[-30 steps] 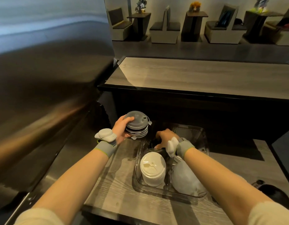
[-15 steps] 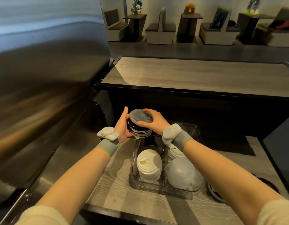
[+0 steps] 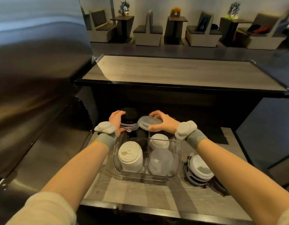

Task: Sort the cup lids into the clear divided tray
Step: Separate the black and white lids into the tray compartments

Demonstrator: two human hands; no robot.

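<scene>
View from above a wood-grain bench [image 3: 124, 192], with two bare forearms reaching forward, each wrist wearing a grey band with a pale device. The left hand [image 3: 115, 120] holds a short stack of black lids [image 3: 130, 118], fingers curled round its left side. The right hand [image 3: 164, 122] holds a single frosted lid [image 3: 149, 123] just beside that stack, its fingers spread and arched over the top and the thumb under the near edge, pinching the rim. Both are held above the far end of a clear divided tray [image 3: 140, 175] standing on the bench. The tray's near left compartment holds a stack of white lids [image 3: 130, 157], the near right holds clear domed lids [image 3: 160, 161], the far right more white lids [image 3: 159, 142], and the far left something dark. A loose pile of mixed lids [image 3: 199, 169] lies on the bench just right of the tray.
</scene>
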